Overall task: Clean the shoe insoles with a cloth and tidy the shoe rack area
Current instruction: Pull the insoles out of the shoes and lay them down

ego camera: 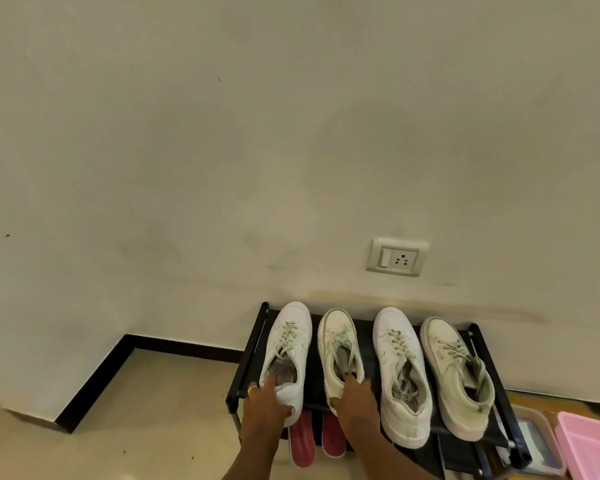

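Note:
Several white sneakers stand in a row on top of a black shoe rack (248,351) against the wall. My left hand (265,401) grips the heel of the leftmost sneaker (290,341), fingers inside its opening. My right hand (355,398) grips the heel of the second sneaker (338,344), fingers reaching into it. To the right are the third sneaker (400,368) and the fourth sneaker (458,372). Two red insoles (303,445) lie on the lower level, partly hidden under my hands. No cloth is in view.
A wall socket with a switch (397,259) sits above the rack. A pink plastic tray (593,445) and a clear container (534,438) are at the bottom right. Beige floor tiles (136,427) with a black skirting spread to the left.

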`<state>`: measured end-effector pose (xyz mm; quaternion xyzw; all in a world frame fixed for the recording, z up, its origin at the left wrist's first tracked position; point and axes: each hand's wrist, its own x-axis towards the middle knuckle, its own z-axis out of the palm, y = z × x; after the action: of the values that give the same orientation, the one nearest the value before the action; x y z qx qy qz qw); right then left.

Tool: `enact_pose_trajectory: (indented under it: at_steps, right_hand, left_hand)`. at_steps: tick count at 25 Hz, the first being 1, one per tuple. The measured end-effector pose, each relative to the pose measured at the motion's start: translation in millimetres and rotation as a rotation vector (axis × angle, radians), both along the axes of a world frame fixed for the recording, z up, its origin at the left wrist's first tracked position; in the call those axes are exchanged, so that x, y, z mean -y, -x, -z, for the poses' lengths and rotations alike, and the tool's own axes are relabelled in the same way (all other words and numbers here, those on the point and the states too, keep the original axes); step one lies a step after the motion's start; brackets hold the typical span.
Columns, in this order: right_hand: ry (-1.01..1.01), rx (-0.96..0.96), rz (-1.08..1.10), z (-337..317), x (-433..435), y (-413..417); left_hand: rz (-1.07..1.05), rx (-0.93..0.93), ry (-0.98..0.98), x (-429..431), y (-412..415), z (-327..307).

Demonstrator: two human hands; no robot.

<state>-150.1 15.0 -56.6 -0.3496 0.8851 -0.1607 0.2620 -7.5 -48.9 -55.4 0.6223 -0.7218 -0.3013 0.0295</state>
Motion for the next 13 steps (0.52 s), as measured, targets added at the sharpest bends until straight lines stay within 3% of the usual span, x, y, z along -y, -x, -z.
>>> enact_pose_trajectory:
  at_steps: [6, 12, 13]
  right_hand:
    - [0.055, -0.041, 0.003, 2, -4, -4]
    - [0.074, 0.001, -0.049, -31, -78, -49]
    - [-0.002, 0.035, -0.079, -46, -95, -63]
  left_hand:
    - [0.089, -0.028, 0.003, -8, -6, 3]
    - [0.068, -0.001, 0.027, -92, -55, -16]
    - [0.037, -0.004, 0.011, -108, -64, -23]
